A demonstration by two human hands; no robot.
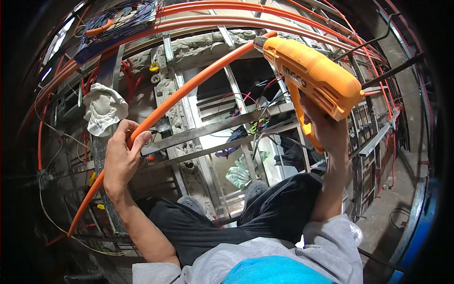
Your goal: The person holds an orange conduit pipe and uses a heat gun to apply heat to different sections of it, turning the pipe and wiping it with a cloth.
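Note:
My left hand (120, 161) is closed around a long orange conduit pipe (189, 86), fingers and thumb wrapped about it. The pipe slants from the lower left up to the top middle. In my right hand (326, 128) is a yellow-orange heat gun (314, 71), held by its handle with its body pointing up and left. Its metal nozzle (259, 43) lies close against the pipe near the upper end; I cannot tell whether they touch. A crumpled white cloth (105, 109) hangs beside my left hand.
Metal framing bars (213, 124) cross in front of my legs, with gaps onto a lower level. Orange conduits (208, 21) run along the top. A bundle of dark cable (125, 19) lies at upper left, near a small yellow tape measure (154, 67). Dark rods (397, 68) jut in at right.

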